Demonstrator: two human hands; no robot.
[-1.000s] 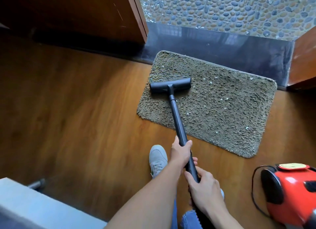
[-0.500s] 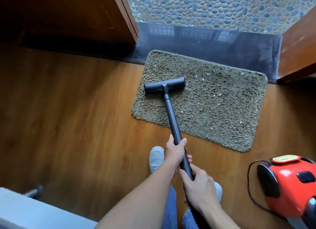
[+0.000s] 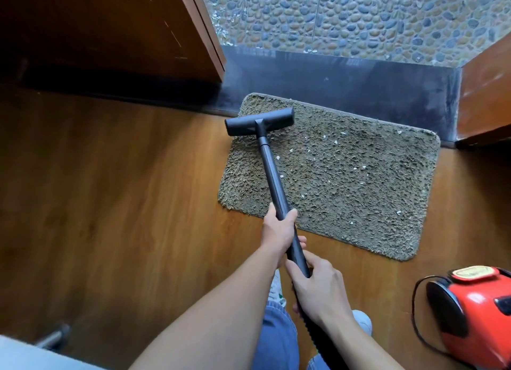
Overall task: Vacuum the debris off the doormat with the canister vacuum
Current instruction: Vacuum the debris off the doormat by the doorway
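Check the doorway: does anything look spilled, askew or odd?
Pale crumbs lie scattered across the middle and right of the doormat. The vacuum head overhangs the mat's far left edge onto the floor. Nothing looks damaged.

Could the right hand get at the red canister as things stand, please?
Probably yes: nothing stands between the right hand and the red canister on the floor, though the hand grips the wand.

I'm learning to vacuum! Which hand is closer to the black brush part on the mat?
Left. The left hand holds the wand higher up, nearer the brush head; the right hand holds it farther back, behind the left.
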